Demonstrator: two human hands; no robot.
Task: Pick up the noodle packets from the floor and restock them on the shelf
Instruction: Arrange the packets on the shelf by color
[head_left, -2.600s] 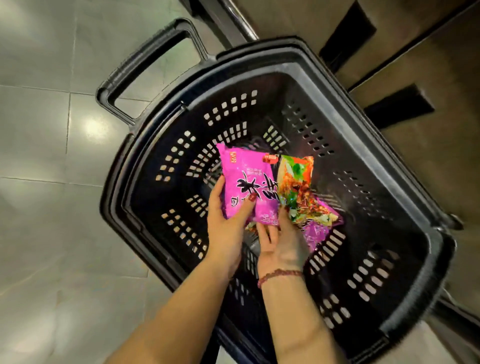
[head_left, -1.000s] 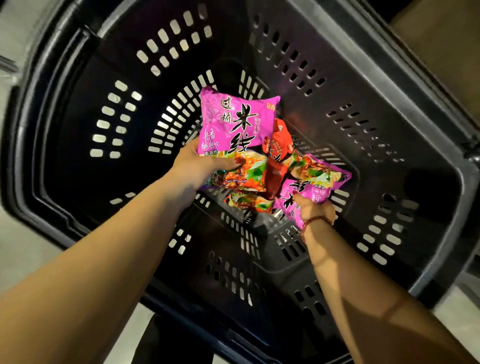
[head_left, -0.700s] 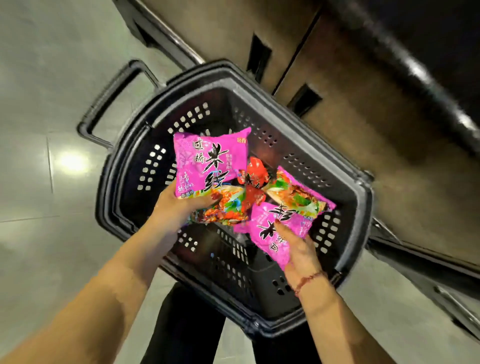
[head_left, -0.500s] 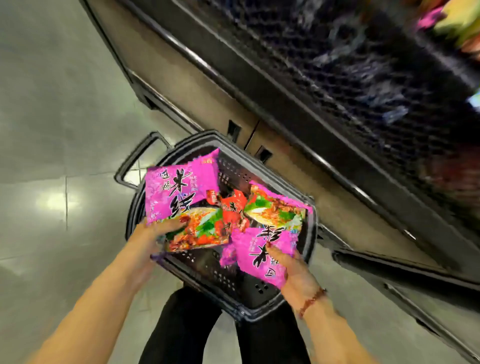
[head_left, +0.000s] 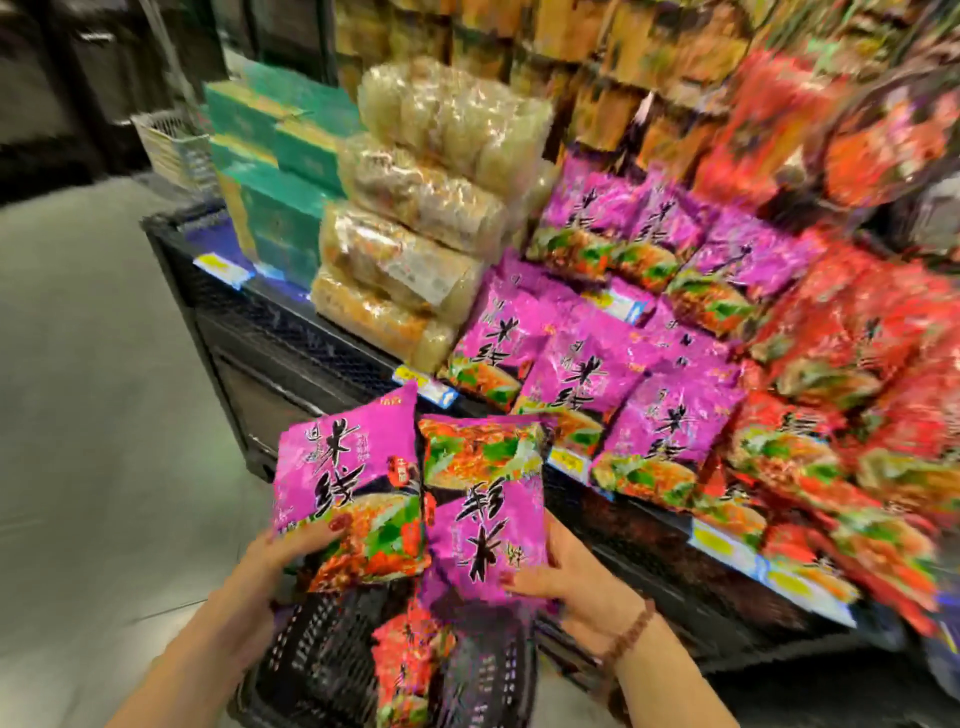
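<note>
Head view, blurry from motion. The left hand (head_left: 275, 566) holds the left pink packet (head_left: 343, 467) at its lower edge: thumb curled over the front, other fingers behind, so this grip is closed on the packet. The right hand (head_left: 576, 577), w/ a bead bracelet (head_left: 628, 634) at the wrist, holds the right pink packet (head_left: 483, 499) from below and from the side, thumb on the front; this grip is also closed on its packet. The right packet is upside-down vs. the left one. Both packets are upright, side by side and touching at the middle, in the air in front of the shelf (head_left: 311, 332) and above the black basket (head_left: 322, 660); they are not on the shelf yet. A red packet (head_left: 410, 654) shows under the hands, over the basket; I cannot tell if it is held or lies inside. On the shelf, same pink packets (head_left: 587, 374) stand in rows, w/ red packets (head_left: 841, 364) to the right of them, clear noodle bundles (head_left: 415, 218) stacked to the left, and green boxes (head_left: 280, 156) farther left. Price labels (head_left: 426, 387) sit along the shelf edge. The grey floor (head_left: 104, 389) is at left.
</note>
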